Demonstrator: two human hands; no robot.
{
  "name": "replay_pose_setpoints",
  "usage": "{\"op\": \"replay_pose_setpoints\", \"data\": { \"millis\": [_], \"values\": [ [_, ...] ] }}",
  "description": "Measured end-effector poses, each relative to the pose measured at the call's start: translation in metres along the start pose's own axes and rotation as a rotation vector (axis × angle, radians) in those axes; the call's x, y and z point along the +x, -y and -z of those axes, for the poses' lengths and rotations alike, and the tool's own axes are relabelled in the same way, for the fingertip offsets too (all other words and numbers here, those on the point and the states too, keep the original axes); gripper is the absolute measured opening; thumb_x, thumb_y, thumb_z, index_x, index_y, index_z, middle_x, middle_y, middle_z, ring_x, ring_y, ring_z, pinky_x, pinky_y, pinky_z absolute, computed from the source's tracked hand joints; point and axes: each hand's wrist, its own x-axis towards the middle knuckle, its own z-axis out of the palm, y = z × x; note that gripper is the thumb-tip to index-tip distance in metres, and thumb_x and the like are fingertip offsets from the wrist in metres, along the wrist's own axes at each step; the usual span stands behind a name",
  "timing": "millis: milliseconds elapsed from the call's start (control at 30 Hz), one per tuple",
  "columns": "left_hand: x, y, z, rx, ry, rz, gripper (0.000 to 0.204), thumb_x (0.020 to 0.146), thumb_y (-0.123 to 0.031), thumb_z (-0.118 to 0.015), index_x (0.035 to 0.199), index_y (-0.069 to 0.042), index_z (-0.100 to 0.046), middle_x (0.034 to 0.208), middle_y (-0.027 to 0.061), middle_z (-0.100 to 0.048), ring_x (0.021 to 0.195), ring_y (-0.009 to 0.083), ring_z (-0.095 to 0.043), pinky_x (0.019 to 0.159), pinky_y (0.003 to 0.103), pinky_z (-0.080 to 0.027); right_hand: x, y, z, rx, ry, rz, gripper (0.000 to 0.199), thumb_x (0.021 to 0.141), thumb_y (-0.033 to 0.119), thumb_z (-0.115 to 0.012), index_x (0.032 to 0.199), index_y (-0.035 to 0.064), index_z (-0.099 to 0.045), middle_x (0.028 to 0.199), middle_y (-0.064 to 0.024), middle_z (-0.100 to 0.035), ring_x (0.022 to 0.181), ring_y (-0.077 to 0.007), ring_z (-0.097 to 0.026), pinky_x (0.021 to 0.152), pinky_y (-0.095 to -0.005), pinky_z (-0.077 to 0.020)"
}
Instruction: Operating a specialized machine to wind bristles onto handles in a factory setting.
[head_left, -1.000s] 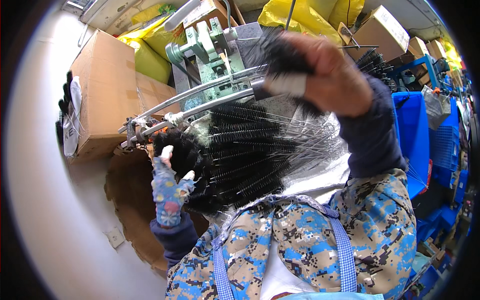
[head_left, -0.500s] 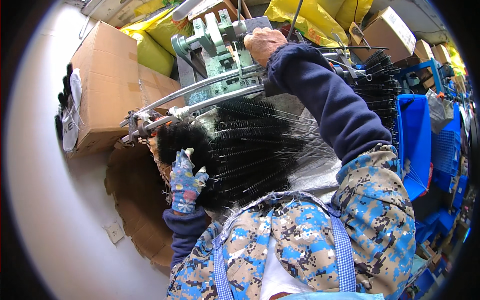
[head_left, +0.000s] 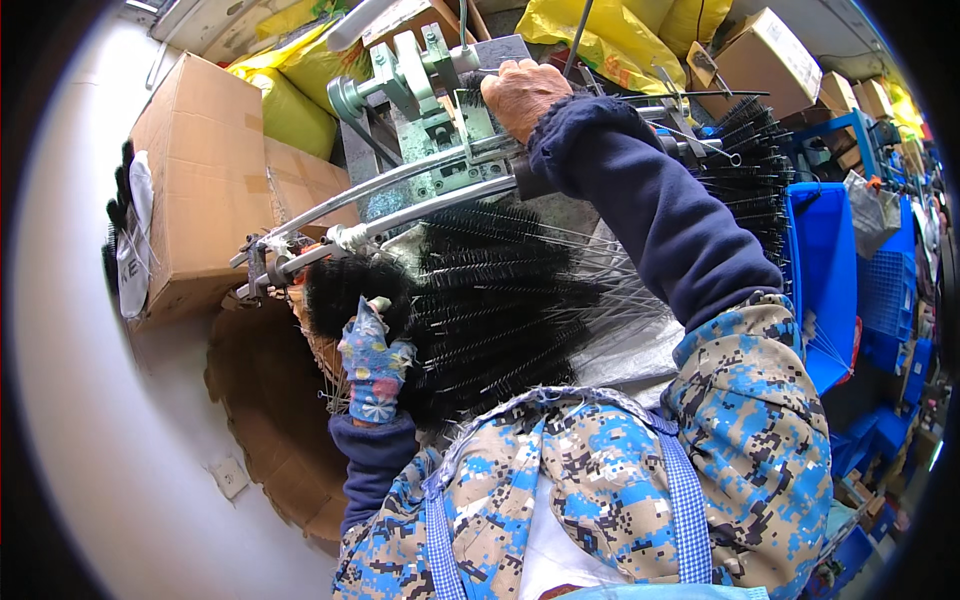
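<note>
My right hand (head_left: pixel 525 97), bare, is closed in a fist at the right side of a green metal machine (head_left: pixel 425 95). Whatever its fingers hold is hidden under them; a dark bristly piece shows just left of the knuckles. My left hand (head_left: pixel 375 365), in a patterned blue glove with bare fingertips, curls against a bunch of black bristles (head_left: pixel 345 290) at the left, and I cannot see what is inside its grip. Between my arms lies a wide heap of black twisted-wire brushes (head_left: pixel 495 300), their bare wire stems (head_left: pixel 620 285) pointing right.
Two metal rails (head_left: pixel 430 205) cross in front of the machine. A cardboard box (head_left: pixel 200 170) stands at the left, above a round brown cardboard container (head_left: pixel 255 400). More black brushes (head_left: pixel 745 165) and a blue bin (head_left: pixel 825 270) are at the right. Yellow sacks (head_left: pixel 600 40) lie behind.
The gloved fingers of my left hand have drawn closer together. My right hand stays closed at the machine. The whole view has shifted slightly.
</note>
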Motion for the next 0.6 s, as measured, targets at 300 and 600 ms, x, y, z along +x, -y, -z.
{"op": "replay_pose_setpoints", "data": {
  "millis": [300,600],
  "values": [
    [0.003,-0.016,0.028,-0.006,-0.242,-0.145,0.037,0.064,-0.005,-0.065,0.100,-0.006,-0.056,0.087,0.0090,-0.059,0.079,0.0221,-0.059,0.069,0.032,-0.049,0.006,-0.002,-0.011,-0.030,-0.087,0.063,0.016,0.079,0.007,-0.052,0.093,0.0024,-0.060,0.094,-0.0176,-0.058,0.089,-0.0291,-0.059,0.074,-0.0359,-0.0491],
    [-0.017,-0.038,0.067,-0.710,-0.388,0.025,0.040,0.068,0.002,-0.065,0.106,-0.005,-0.052,0.094,0.0042,-0.053,0.082,0.0153,-0.054,0.075,0.028,-0.046,0.009,0.004,-0.012,-0.079,-0.136,0.112,0.019,0.078,0.011,-0.057,0.094,0.0038,-0.063,0.091,-0.0168,-0.061,0.086,-0.0283,-0.061,0.071,-0.0361,-0.0492]
  ]
}}
